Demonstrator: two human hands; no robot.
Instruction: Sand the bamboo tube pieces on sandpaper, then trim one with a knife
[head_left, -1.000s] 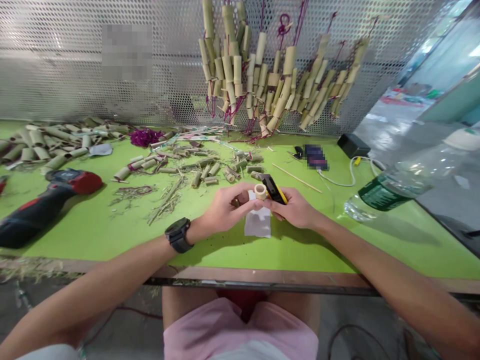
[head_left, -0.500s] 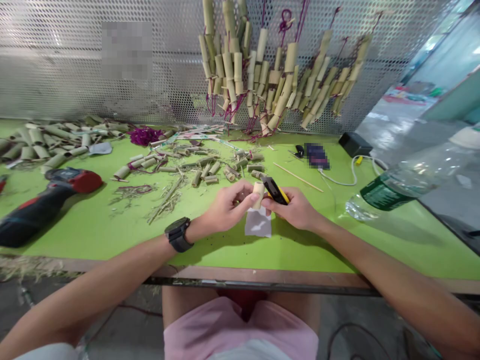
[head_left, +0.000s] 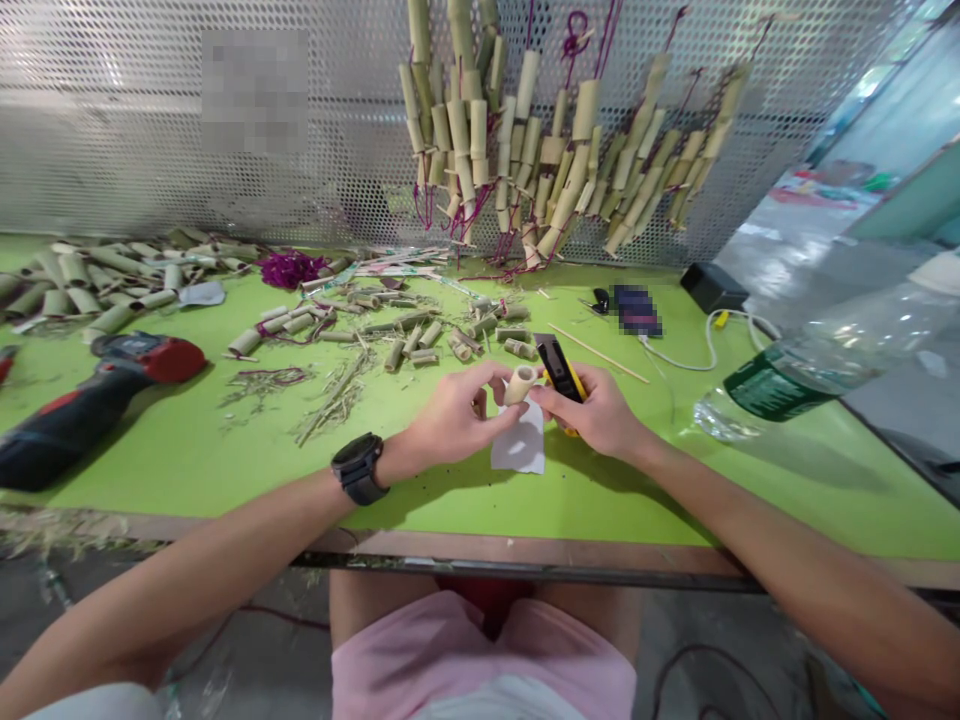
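Observation:
Between the thumb and fingers of my left hand (head_left: 463, 408) is a short, pale bamboo tube (head_left: 520, 384), its hollow end tilted up. My right hand (head_left: 596, 408) is closed around a black and yellow utility knife (head_left: 561, 372), whose black end points up and away from me. The fingertips of my right hand are close to the tube; whether they touch it is hard to tell. A small white paper (head_left: 519, 446) lies on the green table (head_left: 450, 500) beneath my hands. Whether the knife's blade is out cannot be made out.
Bamboo pieces (head_left: 424, 357) and shavings (head_left: 334, 400) lie beyond my hands. A red and black power tool (head_left: 82, 405) is at the left, a plastic bottle (head_left: 780, 378) at the right. A thin stick (head_left: 600, 354) and phone (head_left: 636, 310) lie behind. Strung bamboo (head_left: 574, 195) hangs on the mesh.
The tube has tipped so that its open end shows. My right hand has shifted slightly right, and the knife now stands a little apart from the tube.

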